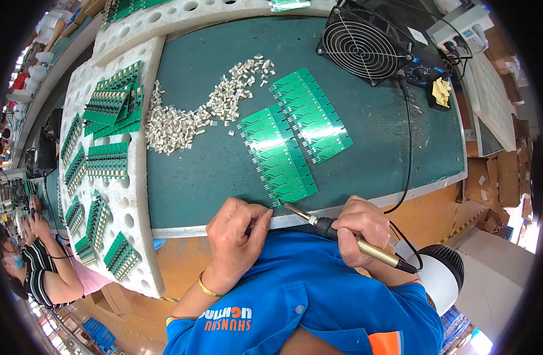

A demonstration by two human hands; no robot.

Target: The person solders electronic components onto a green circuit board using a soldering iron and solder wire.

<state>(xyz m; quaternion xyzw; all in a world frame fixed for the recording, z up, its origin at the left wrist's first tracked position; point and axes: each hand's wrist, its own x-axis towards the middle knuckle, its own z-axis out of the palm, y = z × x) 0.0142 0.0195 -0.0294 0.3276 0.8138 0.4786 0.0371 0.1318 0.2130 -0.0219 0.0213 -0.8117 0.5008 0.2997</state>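
My right hand (361, 228) is wrapped round a soldering iron (379, 251) with a gold-coloured handle. Its tip touches or nearly touches the near corner of a green circuit board (278, 155). Close to that same corner, the fingers of my left hand (234, 234) are pinched together; what they hold, if anything, is too small to make out. A second green circuit board (313, 115) lies against the first, on its right. Small pins or connectors line the left edges of both boards. A loose heap of small white connectors (176, 127) spreads over the green mat behind my left hand.
A black fan (366, 44) stands at the back right, beside a control box (422, 72) and yellow sponge (441, 92). The iron's black cable (410, 136) crosses the mat. Left, white foam (135, 195) carries several populated boards (108, 106). Another person (49, 266) sits far left.
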